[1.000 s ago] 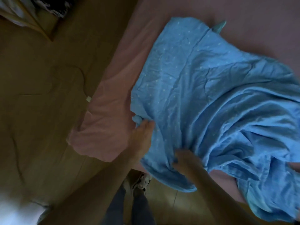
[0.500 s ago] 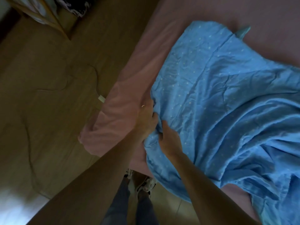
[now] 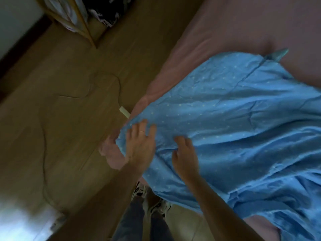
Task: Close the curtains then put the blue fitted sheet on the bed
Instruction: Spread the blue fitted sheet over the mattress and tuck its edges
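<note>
Plainly, from the head view, the blue fitted sheet (image 3: 225,119) looks light, limp and creased, likely to slide over the pink-covered bed (image 3: 234,28), so I judge the hem at its corner the best place to take hold. It lies rumpled across the bed's near left corner, pale dots on blue, spilling over the near edge. My left hand (image 3: 140,145) rests flat on it, fingers spread; my right hand (image 3: 185,155), just beside, bends its fingers into the cloth, though whether it pinches I cannot tell
</note>
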Action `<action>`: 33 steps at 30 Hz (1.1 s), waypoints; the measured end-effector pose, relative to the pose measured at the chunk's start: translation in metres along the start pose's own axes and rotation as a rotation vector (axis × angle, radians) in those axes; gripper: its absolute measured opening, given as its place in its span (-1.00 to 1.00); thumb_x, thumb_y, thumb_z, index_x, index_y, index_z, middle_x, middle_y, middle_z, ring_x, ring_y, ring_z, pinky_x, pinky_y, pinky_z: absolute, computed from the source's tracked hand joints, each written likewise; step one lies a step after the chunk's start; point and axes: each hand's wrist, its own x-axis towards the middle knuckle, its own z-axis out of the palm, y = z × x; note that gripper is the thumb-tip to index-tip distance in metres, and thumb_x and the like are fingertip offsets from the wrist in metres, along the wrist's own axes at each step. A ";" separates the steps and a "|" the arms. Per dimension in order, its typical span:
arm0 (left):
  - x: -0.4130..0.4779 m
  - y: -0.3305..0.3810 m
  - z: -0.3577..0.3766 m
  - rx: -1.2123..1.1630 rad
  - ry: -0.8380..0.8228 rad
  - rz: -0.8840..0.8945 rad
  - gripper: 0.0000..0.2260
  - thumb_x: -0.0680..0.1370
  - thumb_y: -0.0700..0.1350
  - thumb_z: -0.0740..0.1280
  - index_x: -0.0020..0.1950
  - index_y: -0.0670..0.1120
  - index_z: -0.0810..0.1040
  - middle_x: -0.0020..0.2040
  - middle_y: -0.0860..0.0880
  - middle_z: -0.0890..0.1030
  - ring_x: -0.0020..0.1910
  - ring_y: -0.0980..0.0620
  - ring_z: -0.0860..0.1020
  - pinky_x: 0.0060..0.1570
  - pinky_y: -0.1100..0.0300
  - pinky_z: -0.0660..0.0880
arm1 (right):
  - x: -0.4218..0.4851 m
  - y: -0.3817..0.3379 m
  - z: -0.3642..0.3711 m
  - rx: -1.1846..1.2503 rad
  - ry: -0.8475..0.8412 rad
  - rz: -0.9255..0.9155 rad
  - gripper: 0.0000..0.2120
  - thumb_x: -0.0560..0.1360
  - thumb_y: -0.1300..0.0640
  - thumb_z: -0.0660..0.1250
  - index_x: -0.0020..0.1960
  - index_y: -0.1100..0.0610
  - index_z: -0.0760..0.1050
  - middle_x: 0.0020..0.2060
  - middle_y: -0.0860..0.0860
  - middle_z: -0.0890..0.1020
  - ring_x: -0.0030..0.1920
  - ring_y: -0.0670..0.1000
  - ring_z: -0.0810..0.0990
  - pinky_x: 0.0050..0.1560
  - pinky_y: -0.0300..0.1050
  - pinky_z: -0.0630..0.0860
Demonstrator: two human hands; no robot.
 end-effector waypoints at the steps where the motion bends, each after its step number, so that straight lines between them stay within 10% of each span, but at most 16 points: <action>1: -0.002 0.012 0.004 -0.040 0.008 0.040 -0.54 0.30 -0.14 0.49 0.16 -0.09 0.46 0.15 -0.21 0.50 0.02 -0.23 0.50 -0.06 -0.06 0.47 | -0.004 0.012 -0.009 -0.073 0.005 0.034 -0.65 0.39 0.32 0.30 0.16 0.15 0.44 0.09 0.15 0.47 0.06 0.22 0.50 -0.04 0.06 0.50; 5: -0.015 0.022 0.011 -0.128 -0.046 -0.149 -0.57 0.28 -0.22 0.46 0.10 -0.15 0.45 0.08 -0.22 0.46 -0.03 -0.23 0.45 -0.13 -0.05 0.44 | -0.024 0.050 -0.031 -0.297 -0.137 0.136 -0.73 0.43 0.18 0.32 0.11 0.12 0.39 0.04 0.11 0.44 0.06 0.18 0.48 -0.05 0.04 0.49; 12: -0.002 0.004 0.015 -0.061 -0.229 -0.320 -0.32 0.47 -0.23 0.32 0.50 -0.02 0.06 0.49 -0.19 0.03 0.45 -0.27 0.05 0.35 -0.24 0.15 | -0.043 0.056 -0.022 -0.340 -0.226 0.102 -0.63 0.43 0.01 0.33 0.19 0.01 0.33 0.14 0.03 0.39 0.20 0.11 0.39 0.07 0.04 0.45; 15: -0.001 0.018 0.013 -0.043 -0.223 -0.198 -0.41 0.48 -0.19 0.33 0.45 -0.01 0.15 0.46 -0.19 0.11 0.42 -0.28 0.12 0.32 -0.24 0.20 | -0.053 0.058 -0.019 -0.390 -0.234 0.107 -0.49 0.39 -0.17 0.33 0.25 -0.04 0.28 0.15 0.01 0.39 0.18 0.10 0.41 0.06 0.06 0.45; 20: -0.036 0.026 0.027 -0.034 0.017 0.120 -0.70 0.40 0.04 0.36 -0.05 -0.17 0.51 -0.15 -0.19 0.53 -0.14 -0.19 0.49 -0.16 -0.02 0.45 | -0.082 0.083 -0.021 -0.480 -0.065 -0.071 -0.52 0.29 -0.29 0.26 0.00 0.06 0.40 -0.09 0.02 0.48 -0.08 0.11 0.51 -0.19 0.01 0.47; 24: -0.061 0.025 0.038 0.019 -0.196 0.336 -0.41 0.25 0.36 0.29 -0.04 -0.13 0.53 -0.12 -0.11 0.55 -0.11 -0.15 0.49 -0.12 -0.01 0.44 | -0.097 0.091 -0.009 -0.524 -0.124 -0.217 -0.42 0.17 -0.39 0.35 -0.06 0.04 0.43 -0.12 0.00 0.49 -0.14 0.08 0.50 -0.21 -0.04 0.44; 27: -0.070 0.026 0.041 0.168 -0.328 0.427 -0.26 0.09 0.31 0.43 0.10 -0.11 0.41 0.06 -0.11 0.43 0.01 -0.16 0.42 0.02 -0.18 0.38 | -0.098 0.091 0.001 -0.611 -0.234 -0.164 -0.42 0.14 -0.17 0.49 0.08 -0.02 0.41 -0.01 0.01 0.50 -0.04 0.11 0.51 -0.12 0.03 0.47; 33: -0.056 0.023 0.033 0.113 -0.272 0.407 -0.70 0.20 -0.11 0.50 -0.13 -0.11 0.56 -0.13 -0.09 0.59 -0.16 -0.16 0.57 -0.14 -0.08 0.52 | -0.071 0.104 -0.021 -0.385 -0.259 0.108 -0.71 0.49 0.26 0.16 0.15 0.04 0.47 0.10 0.07 0.57 0.09 0.19 0.58 0.02 0.03 0.50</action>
